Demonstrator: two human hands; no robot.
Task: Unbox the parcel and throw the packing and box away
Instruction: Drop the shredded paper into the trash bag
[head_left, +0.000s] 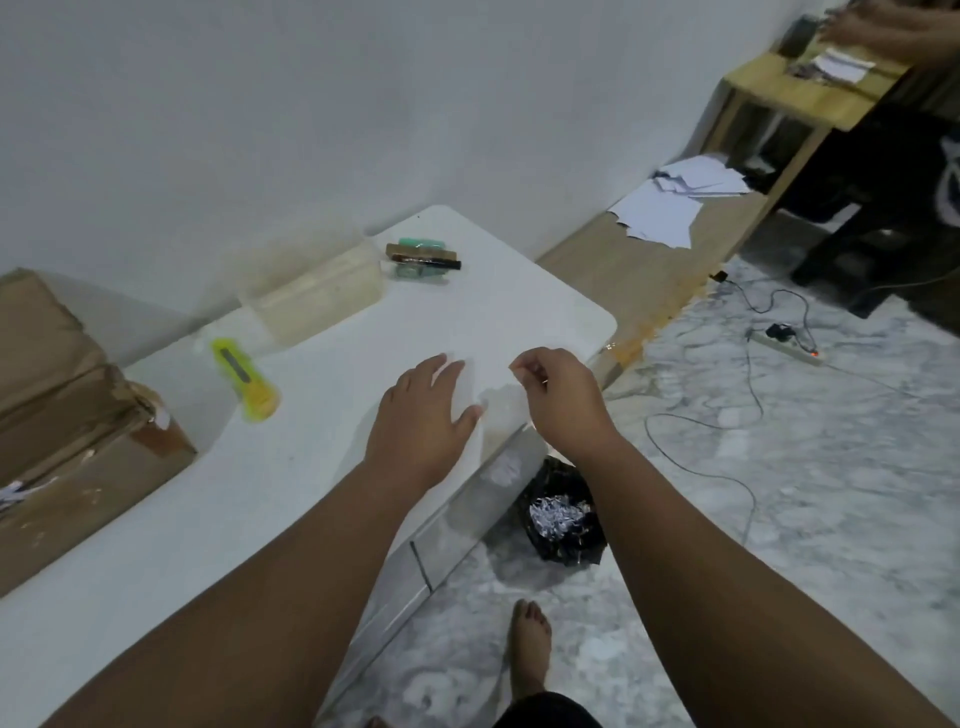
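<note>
Two hands at the table (291, 467) edge: R hand (561, 395) fingers curled, pinching clear plastic wrap (501, 415) that hangs over the edge; L hand (426, 415) flat, fingers straight, touching the wrap. Black bin bag (566, 519) w/ shredded paper just below. Yellow cutter (244, 379) left of L hand, cardboard box (78, 441) further left.

Smooth white counter (322, 467), kinda matt. Box (67, 415) is rough brown cardboard with glossy tape. Yellow plastic cutter (244, 378). Floor (779, 493) is shiny marble-look, bin bag (569, 514) is black plastic.
</note>
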